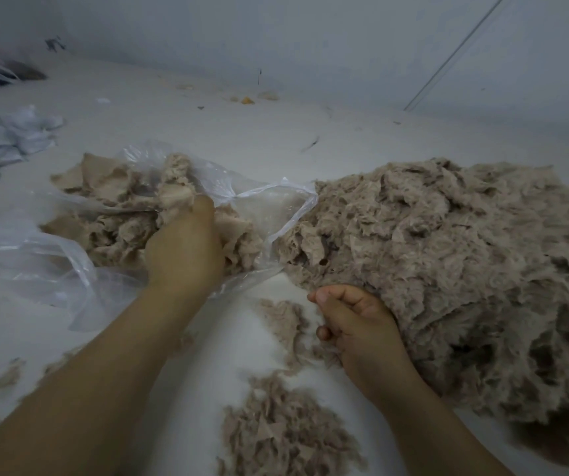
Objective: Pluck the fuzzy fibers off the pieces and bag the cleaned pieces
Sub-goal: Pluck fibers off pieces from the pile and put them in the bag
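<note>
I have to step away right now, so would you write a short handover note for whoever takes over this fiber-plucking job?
Left hand: reaching into the clear plastic bag, fingers buried among the bagged pieces; its grip is hidden.
Right hand: fingers curled, resting at the near edge of the big fuzzy pile; whether it pinches any fibers is unclear.
Done: a good amount of pieces already sits in the bag, and loose plucked fluff lies on the white table in front of you.
Left: the large pile on the right looks unprocessed; pluck and bag it.
</note>
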Action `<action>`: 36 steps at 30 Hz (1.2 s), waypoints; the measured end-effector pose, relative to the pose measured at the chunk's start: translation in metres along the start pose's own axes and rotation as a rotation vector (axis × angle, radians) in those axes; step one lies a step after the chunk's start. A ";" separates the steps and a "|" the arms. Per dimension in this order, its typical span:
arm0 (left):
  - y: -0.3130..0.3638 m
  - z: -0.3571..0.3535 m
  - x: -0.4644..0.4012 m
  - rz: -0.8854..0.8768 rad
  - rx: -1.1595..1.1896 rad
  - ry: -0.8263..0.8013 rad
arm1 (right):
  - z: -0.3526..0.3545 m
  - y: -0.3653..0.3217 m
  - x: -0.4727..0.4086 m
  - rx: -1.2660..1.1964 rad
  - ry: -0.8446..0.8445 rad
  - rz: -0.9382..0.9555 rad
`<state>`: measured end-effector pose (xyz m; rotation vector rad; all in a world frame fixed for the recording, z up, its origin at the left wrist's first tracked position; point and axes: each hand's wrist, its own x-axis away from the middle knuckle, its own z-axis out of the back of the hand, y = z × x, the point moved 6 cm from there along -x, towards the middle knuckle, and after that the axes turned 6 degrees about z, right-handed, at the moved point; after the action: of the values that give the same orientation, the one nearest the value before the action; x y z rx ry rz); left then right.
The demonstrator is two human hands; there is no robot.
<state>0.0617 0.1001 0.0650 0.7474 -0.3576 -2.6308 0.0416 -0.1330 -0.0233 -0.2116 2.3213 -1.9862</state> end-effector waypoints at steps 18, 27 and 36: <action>0.051 -0.025 0.070 -0.027 0.904 -0.765 | -0.003 -0.001 -0.002 -0.087 -0.063 0.008; 0.058 -0.017 0.074 0.042 1.121 -0.762 | -0.008 -0.006 0.001 -0.027 -0.113 0.079; 0.040 -0.029 0.069 0.218 1.148 -0.658 | -0.003 0.000 -0.002 -0.007 -0.016 0.035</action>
<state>0.0346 0.0310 0.0233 0.0344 -2.0624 -2.1987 0.0428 -0.1301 -0.0231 -0.1859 2.3064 -1.9533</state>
